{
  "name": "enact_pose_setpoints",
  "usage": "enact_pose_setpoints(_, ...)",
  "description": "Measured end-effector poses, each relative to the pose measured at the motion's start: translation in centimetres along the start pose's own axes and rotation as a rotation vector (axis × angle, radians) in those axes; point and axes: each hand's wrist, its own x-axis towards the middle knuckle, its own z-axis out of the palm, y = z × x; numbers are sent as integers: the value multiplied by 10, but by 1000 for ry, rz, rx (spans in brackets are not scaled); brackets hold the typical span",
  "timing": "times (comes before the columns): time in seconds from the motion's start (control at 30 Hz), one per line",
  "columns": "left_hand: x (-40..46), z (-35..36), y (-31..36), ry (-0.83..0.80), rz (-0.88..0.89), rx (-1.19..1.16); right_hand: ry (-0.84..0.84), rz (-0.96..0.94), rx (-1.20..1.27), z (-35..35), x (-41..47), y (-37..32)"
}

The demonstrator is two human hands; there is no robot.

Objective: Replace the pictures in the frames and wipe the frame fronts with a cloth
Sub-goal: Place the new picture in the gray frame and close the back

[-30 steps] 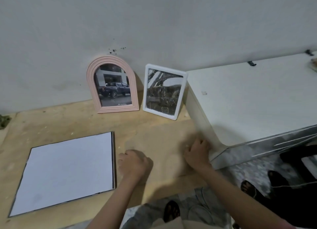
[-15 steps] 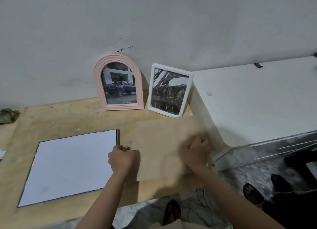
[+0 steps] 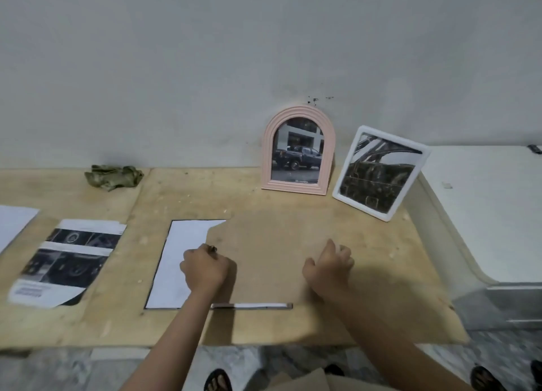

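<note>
Brown backing board (image 3: 281,261) lies flat on the wooden table (image 3: 117,326), over most of a frame (image 3: 176,261) that lies face down, its white sheet showing at the left and a thin strip of its edge along the near side. Both hands rest on the board: the left hand (image 3: 205,269) is curled at the board's left edge with something small and dark at its fingertips, too small to tell; the right hand (image 3: 330,269) presses down with bent fingers, and whether it grasps anything I cannot tell. Left of these lie a printed picture (image 3: 63,261) and, at the table's edge, a white sheet (image 3: 14,223). Farther back a crumpled green cloth (image 3: 114,176) sits near the wall (image 3: 205,68). Against that wall lean a pink arched frame (image 3: 299,151) with a truck photo and, just beside it, a tilted white frame (image 3: 379,173). A white cabinet (image 3: 484,208) stands at the right.
</note>
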Motion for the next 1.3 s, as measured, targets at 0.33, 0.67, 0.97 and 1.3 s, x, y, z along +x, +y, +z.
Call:
enact_pose_setpoints(0.33, 56, -51, -79, -40, 37, 49, -81, 32, -69, 79, -43, -72)
enact_pose_setpoints(0.67, 66, -56, -99, -49, 121, -53, -74, 16, -93, 97, -44, -79)
enact_pose_setpoints(0.97, 53, -49, -103, -144, 249, 150, -102, -80, -52, 90, -43, -55)
enact_pose_setpoints(1.3, 45, -68, -116, -174, 229, 108, -117, -40, 240, 56, -36, -12)
